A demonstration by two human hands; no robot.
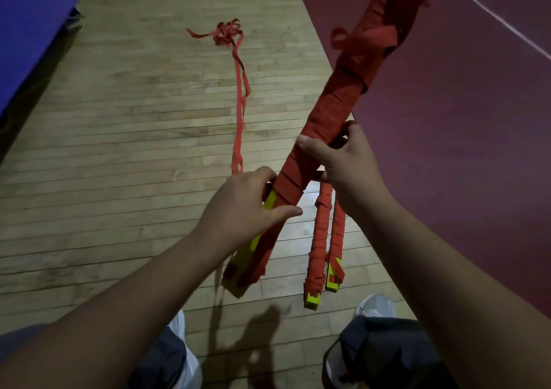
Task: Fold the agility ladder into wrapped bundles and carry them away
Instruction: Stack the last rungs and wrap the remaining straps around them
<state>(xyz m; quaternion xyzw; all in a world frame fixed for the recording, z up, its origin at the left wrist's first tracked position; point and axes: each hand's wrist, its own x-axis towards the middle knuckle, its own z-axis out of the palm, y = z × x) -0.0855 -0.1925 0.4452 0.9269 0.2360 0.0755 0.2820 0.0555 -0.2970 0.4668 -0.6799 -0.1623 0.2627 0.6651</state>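
Between my two hands the wrapped bundle point(325, 114) runs as one long stick. Its near end drops low toward my left side, and its far end rises up and away past my right hand. That slant is what the next move turns on. My left hand point(250, 206) grips the bundle low down, thumb laid across the red wrapping and fingers curled behind the yellow rung. My right hand point(343, 162) is closed round the bundle higher up, with the thumb on top. Both hands are on it, but the right is nearer the middle, so I judge it carries most of the weight.

Under my right hand two thin wrapped pieces point(322, 239) hang straight down toward the wooden floor point(134, 120). I cannot tell how the fingers hold them.

Beyond my left hand a loose strap point(240, 96) lies on the floor, stretching straight away to a tangled heap. My left hand hides whether it joins the bundle. If it does, it will drag when I lift.

No bag, bin or box shows; only a blue mat point(29, 31) far off to the left.
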